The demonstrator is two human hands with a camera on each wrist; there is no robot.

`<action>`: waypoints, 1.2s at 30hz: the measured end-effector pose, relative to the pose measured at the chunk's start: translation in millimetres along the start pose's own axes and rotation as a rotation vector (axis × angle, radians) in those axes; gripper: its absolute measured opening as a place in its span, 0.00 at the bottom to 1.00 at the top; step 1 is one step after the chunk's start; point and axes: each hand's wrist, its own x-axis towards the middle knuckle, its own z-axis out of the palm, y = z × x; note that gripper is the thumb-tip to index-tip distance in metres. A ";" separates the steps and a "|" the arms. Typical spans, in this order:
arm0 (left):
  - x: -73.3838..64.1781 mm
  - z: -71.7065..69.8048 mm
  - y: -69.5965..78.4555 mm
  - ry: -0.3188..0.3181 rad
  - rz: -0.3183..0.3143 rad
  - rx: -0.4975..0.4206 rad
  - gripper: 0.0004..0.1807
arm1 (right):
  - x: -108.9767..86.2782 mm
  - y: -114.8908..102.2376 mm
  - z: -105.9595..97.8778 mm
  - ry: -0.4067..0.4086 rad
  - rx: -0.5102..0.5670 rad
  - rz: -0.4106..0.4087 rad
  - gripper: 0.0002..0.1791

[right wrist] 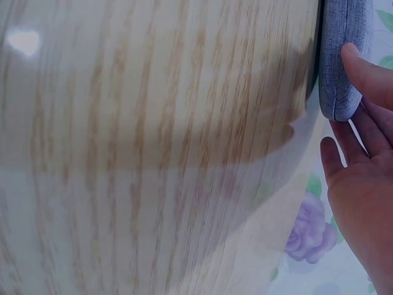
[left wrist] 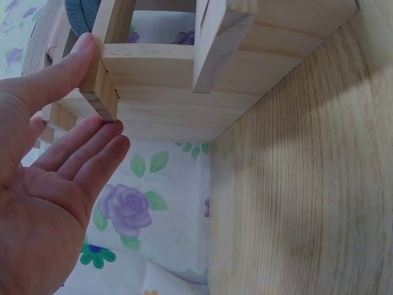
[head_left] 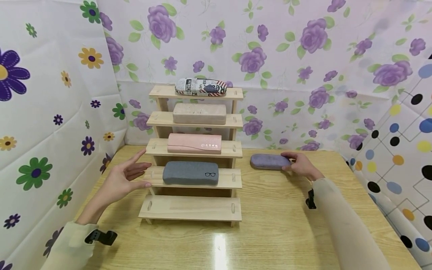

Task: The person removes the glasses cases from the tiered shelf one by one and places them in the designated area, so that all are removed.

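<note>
At the right of the head view, my right hand grips the right end of a purple-grey glasses case lying on the table. In the right wrist view the thumb presses one side of the case, with the fingers at its other side. My left hand spans the left end of a plank on a stepped wooden rack, thumb at the front edge, fingertips at the back. Beside it on that plank lies a blue-grey glasses case with a small glasses print.
Higher steps hold a pink glasses case, a beige one and a newspaper-print one. The lowest step is bare. Rack and cases stand on a wood-grain table, with flowered cloth behind and dotted cloth at right.
</note>
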 end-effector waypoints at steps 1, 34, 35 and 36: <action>0.1 0.1 0.0 0.001 -0.002 0.003 0.58 | -0.1 0.0 0.0 -0.001 0.001 0.001 0.37; -1.8 2.5 2.1 0.007 -0.008 0.022 0.57 | -81.6 -30.6 -22.6 0.027 -0.167 -0.155 0.36; -1.8 2.5 2.1 0.010 -0.006 0.025 0.57 | -85.1 -33.5 -21.2 0.028 -0.172 -0.155 0.36; -1.6 2.6 2.1 0.012 -0.005 0.029 0.57 | -88.7 -36.8 -19.6 0.032 -0.178 -0.152 0.36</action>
